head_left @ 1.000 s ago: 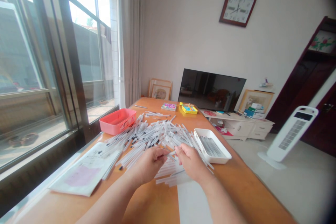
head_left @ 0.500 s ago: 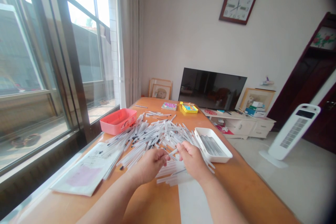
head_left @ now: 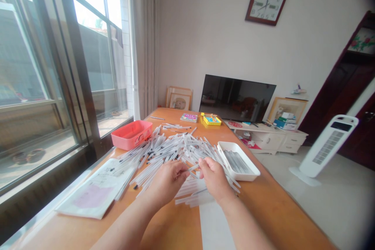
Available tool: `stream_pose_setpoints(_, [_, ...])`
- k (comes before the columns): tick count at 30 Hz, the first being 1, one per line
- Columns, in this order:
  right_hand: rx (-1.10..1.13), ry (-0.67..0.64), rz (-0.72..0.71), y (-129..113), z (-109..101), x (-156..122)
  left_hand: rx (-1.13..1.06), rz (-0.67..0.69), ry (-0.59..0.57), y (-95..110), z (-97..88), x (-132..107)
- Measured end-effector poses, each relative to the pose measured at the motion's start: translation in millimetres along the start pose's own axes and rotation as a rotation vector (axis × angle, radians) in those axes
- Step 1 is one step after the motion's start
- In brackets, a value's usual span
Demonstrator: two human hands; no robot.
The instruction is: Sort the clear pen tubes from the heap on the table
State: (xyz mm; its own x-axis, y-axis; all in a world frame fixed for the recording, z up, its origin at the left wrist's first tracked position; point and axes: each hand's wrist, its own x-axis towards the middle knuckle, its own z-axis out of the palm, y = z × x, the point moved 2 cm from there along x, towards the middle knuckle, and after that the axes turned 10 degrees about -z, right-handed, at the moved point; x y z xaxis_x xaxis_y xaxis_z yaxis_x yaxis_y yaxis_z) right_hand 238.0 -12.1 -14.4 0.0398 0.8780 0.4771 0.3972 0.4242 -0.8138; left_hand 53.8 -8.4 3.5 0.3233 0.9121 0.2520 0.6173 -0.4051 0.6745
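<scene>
Between my two hands is a whitish, see-through pen barrel (head_left: pixel 193 167), held low over the table. My left hand (head_left: pixel 167 179) pinches its left end, with fingers curled in. At the other end, my right hand (head_left: pixel 214 176) is closed with thumb and fingertips together. Just beyond the hands spreads a large pile of clear pen parts (head_left: pixel 168 149), some with black tips. Beneath the hands lie more clear barrels (head_left: pixel 187 200), partly hidden by them. A white tray (head_left: pixel 252 172) to the right holds thin grey sticks that look like pen refills (head_left: pixel 236 160).
A pink-red plastic box (head_left: pixel 124 141) stands at the left behind a printed paper packet (head_left: pixel 88 195). A yellow box (head_left: pixel 211 120), a small booklet (head_left: pixel 188 117) and a lone pen (head_left: pixel 157 118) lie at the table's far end. White paper (head_left: pixel 216 226) lies near me.
My left hand has rolled slightly, so its knuckles now hide more of the fingertips. My right hand stays nearly in place, and the barrel remains between both hands.
</scene>
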Motion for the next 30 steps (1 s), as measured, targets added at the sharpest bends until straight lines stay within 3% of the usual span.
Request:
stream_pose_setpoints(6, [-0.026, 0.031, 0.007, -3.3, -4.7, 0.6, -0.115, -0.116, -0.171, -15.2, 5.7, 1.2])
stream_pose_setpoints(13, [0.005, 0.074, 0.034, 3.7, -1.4, -0.3, -0.065, -0.044, -0.038, -13.2, 8.4, 1.7])
stream_pose_setpoints(20, [0.310, 0.120, 0.154, 2.1, 1.9, 1.0, -0.224, -0.059, 0.030, -16.2, 8.7, 6.4])
stream_pose_setpoints(25, [0.342, 0.352, 0.246, 12.8, -16.3, 6.8, -0.233, -0.203, 0.325, -41.8, -0.2, 15.7])
stream_pose_setpoints(27, [0.314, 0.384, 0.270, 19.2, -21.2, 8.3, -0.196, -0.239, 0.363, -53.6, 0.5, 19.2])
stream_pose_setpoints(30, [0.266, 0.381, 0.279, 27.4, -23.0, 9.6, -0.113, -0.242, 0.331, -64.5, 5.7, 22.6])
